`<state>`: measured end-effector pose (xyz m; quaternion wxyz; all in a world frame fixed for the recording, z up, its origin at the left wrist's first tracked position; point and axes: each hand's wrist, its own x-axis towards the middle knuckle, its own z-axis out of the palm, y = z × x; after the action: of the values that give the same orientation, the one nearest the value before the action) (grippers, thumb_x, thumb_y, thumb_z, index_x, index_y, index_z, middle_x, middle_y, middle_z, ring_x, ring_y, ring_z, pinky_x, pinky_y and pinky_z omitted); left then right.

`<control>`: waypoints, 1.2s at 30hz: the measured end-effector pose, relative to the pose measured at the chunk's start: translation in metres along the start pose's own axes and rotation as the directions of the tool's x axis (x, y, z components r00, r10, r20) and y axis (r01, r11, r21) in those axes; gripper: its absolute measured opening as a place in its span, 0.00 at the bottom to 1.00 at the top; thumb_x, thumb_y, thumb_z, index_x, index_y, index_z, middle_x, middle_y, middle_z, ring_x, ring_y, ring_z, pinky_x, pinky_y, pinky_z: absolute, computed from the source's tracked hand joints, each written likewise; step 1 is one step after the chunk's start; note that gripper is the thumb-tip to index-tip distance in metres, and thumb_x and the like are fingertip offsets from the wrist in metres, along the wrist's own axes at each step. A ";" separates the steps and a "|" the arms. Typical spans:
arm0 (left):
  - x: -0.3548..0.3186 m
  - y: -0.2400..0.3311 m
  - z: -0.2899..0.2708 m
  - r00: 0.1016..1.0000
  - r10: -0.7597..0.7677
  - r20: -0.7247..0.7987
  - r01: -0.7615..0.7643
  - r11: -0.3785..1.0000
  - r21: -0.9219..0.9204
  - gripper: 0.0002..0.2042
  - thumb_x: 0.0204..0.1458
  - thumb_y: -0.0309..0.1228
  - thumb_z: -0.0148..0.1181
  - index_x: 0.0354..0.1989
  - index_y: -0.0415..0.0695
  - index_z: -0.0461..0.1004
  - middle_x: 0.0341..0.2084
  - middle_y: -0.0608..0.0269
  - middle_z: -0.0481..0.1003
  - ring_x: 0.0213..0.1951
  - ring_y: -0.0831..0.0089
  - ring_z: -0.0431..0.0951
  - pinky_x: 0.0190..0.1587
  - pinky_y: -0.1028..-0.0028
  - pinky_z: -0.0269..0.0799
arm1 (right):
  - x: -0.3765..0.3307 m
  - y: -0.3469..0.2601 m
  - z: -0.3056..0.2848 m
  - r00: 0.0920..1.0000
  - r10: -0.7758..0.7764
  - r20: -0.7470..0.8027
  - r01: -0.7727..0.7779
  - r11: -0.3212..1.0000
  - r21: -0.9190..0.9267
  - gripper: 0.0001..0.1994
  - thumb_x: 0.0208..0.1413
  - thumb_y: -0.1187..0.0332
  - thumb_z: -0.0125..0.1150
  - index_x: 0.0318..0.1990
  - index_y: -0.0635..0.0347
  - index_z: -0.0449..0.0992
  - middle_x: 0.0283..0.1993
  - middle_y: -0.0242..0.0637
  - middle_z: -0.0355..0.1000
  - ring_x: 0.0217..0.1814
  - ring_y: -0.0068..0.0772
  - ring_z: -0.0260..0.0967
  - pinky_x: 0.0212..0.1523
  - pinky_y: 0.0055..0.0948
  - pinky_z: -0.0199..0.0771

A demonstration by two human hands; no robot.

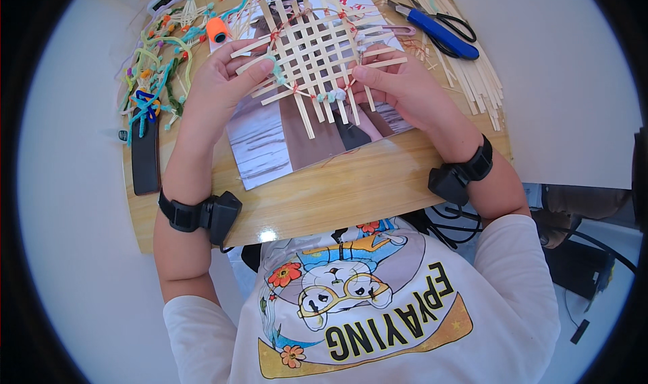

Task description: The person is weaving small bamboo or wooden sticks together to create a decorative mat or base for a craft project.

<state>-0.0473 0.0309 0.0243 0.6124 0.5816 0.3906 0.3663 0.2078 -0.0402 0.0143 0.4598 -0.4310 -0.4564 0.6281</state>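
Observation:
A woven lattice of pale bamboo strips (316, 55) is held up over a magazine on the table. Round its middle runs a ring tied with red thread, with pastel green, blue and white fluffy bits along it. My left hand (233, 73) grips the lattice's left edge, thumb in front and fingers behind. At the right edge my right hand (395, 87) pinches the strips the same way, with its fingers partly hidden. Under the lattice lies the magazine (260, 148), showing a photo of a person in brown clothing.
Colourful pipe cleaners (152, 73) and an orange thread spool (217, 30) lie left, above a dark flat case (145, 156). A blue utility knife (442, 36), black-handled scissors (460, 26) and loose bamboo strips (476, 87) lie right. The wooden table's front edge (324, 223) is near my body.

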 end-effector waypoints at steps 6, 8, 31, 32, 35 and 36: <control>0.000 0.000 0.000 1.000 -0.003 -0.028 0.003 1.000 0.003 0.23 0.52 0.27 0.62 0.55 0.36 0.63 0.42 0.56 0.76 0.43 0.77 0.75 0.50 0.77 0.71 | 0.000 0.002 0.003 0.999 0.014 -0.044 -0.013 0.999 0.039 0.15 0.57 0.64 0.59 0.46 0.66 0.72 0.40 0.41 0.76 0.38 0.27 0.74 0.41 0.24 0.77; 0.002 -0.001 -0.003 1.000 -0.002 -0.023 0.002 1.000 0.013 0.23 0.52 0.28 0.61 0.56 0.36 0.63 0.41 0.56 0.76 0.43 0.76 0.75 0.50 0.77 0.71 | 0.003 0.003 -0.002 0.996 0.002 -0.085 0.009 0.992 0.126 0.16 0.59 0.64 0.56 0.49 0.66 0.70 0.42 0.42 0.75 0.39 0.28 0.74 0.41 0.25 0.77; 0.007 -0.007 -0.029 0.988 0.118 -0.095 -0.038 0.799 0.600 0.22 0.49 0.36 0.64 0.50 0.40 0.71 0.38 0.62 0.76 0.36 0.79 0.72 0.39 0.77 0.68 | 0.017 0.008 -0.027 0.924 -0.288 -0.251 0.199 0.924 -0.327 0.20 0.54 0.71 0.58 0.54 0.63 0.66 0.45 0.34 0.67 0.49 0.22 0.64 0.49 0.23 0.68; 0.007 -0.005 -0.032 0.967 0.228 -0.112 -0.060 0.632 0.773 0.20 0.49 0.38 0.64 0.48 0.41 0.73 0.38 0.62 0.76 0.36 0.77 0.72 0.39 0.76 0.68 | 0.017 0.009 -0.029 0.921 -0.300 -0.249 0.207 0.917 -0.341 0.19 0.54 0.71 0.58 0.54 0.63 0.67 0.46 0.33 0.66 0.49 0.22 0.64 0.51 0.24 0.67; 0.006 0.006 -0.046 0.928 0.323 -0.186 -0.066 0.633 0.771 0.17 0.49 0.38 0.63 0.45 0.42 0.76 0.40 0.61 0.76 0.37 0.74 0.73 0.40 0.74 0.68 | 0.018 0.012 -0.034 0.930 -0.293 -0.220 0.221 0.927 -0.303 0.19 0.54 0.70 0.59 0.53 0.62 0.68 0.46 0.33 0.66 0.49 0.22 0.64 0.52 0.23 0.66; 0.008 0.007 -0.055 0.933 0.304 -0.194 -0.056 0.654 0.754 0.17 0.50 0.37 0.62 0.47 0.42 0.75 0.41 0.62 0.76 0.38 0.74 0.73 0.42 0.73 0.69 | 0.017 0.011 -0.035 0.928 -0.303 -0.216 0.235 0.928 -0.290 0.19 0.54 0.70 0.59 0.53 0.62 0.68 0.46 0.33 0.66 0.49 0.22 0.64 0.52 0.23 0.66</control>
<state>-0.0930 0.0621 0.0298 0.2173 0.7514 0.5335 0.3217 0.2354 -0.0191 -0.0058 0.5373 -0.4978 -0.5260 0.4323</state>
